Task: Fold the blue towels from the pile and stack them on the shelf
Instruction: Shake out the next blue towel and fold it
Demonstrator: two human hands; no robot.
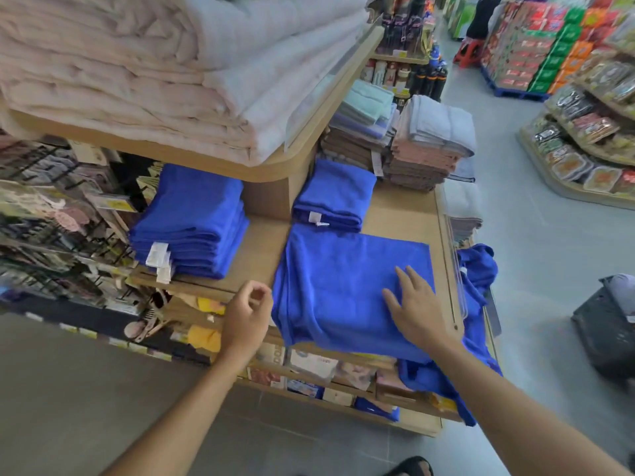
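A: On the shelf (395, 207), front right: towel (336, 280) spread flat, near edge drooping over the lip. Long side?
B: Hard to tell.
A: Right hand (415, 304)?
B: Flat on the towel's right part, fingers straight and spread.
A: Left hand (245, 314)?
B: Just beside the towel's left edge, fingers curled, holding nothing.
A: Elsewhere?
B: Folded stack (192, 228) at left, smaller stack (335, 197) behind, loose pile (477, 269) hanging off the right end.

Left hand (245, 312) curled — right hand (417, 304) flat.
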